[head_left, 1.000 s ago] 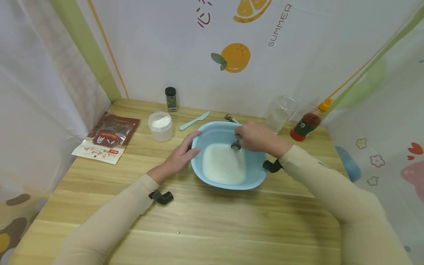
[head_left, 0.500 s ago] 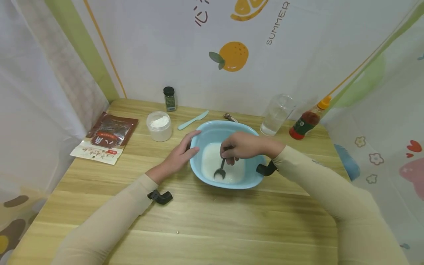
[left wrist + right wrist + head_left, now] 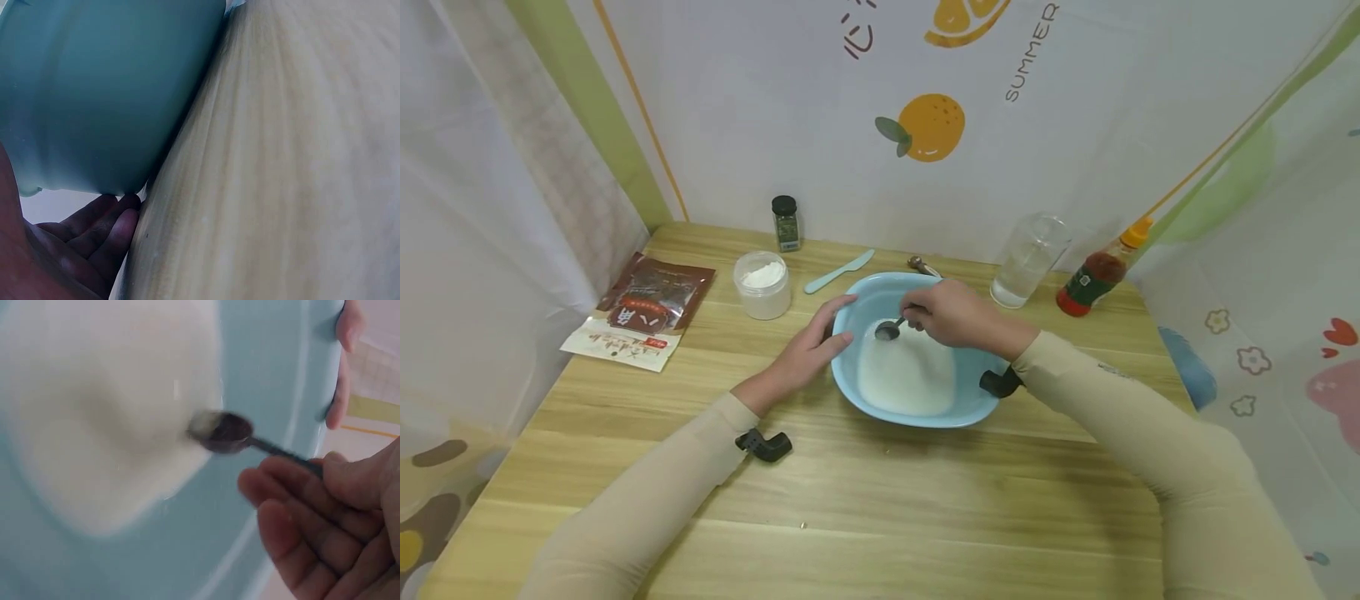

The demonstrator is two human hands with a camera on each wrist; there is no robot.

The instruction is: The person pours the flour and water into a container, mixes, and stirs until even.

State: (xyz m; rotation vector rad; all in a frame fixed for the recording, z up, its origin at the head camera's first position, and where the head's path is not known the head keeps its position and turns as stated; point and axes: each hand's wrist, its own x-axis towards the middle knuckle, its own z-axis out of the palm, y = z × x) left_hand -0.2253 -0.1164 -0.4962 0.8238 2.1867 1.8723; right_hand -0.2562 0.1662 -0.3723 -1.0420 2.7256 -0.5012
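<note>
A light blue basin [image 3: 973, 408] stands on the wooden table, holding a cloudy white liquid [image 3: 906, 375]. My left hand [image 3: 801, 358] grips its left side, with the thumb and a fingertip over the rim; other fingers [image 3: 115, 240] touch the outer wall low down in the left wrist view. Between thumb and fingers, my right hand [image 3: 958, 315] pinches the handle of a small dark spoon [image 3: 887, 331]. The spoon's bowl [image 3: 222, 431] is at the liquid's edge near the basin's far left wall, slightly blurred in the right wrist view.
Behind the basin lie a pale green knife [image 3: 840, 272] and a metal utensil [image 3: 922, 266], partly hidden. Leftward are a tub of white powder [image 3: 763, 287], a spice jar [image 3: 786, 225] and a brown packet [image 3: 643, 312]. A glass of water [image 3: 1028, 262] and red sauce bottle [image 3: 1097, 275] stand right.
My right hand has swept the spoon through the liquid, from the far right to the near left, then up to the far left. My left hand stays on the basin.
</note>
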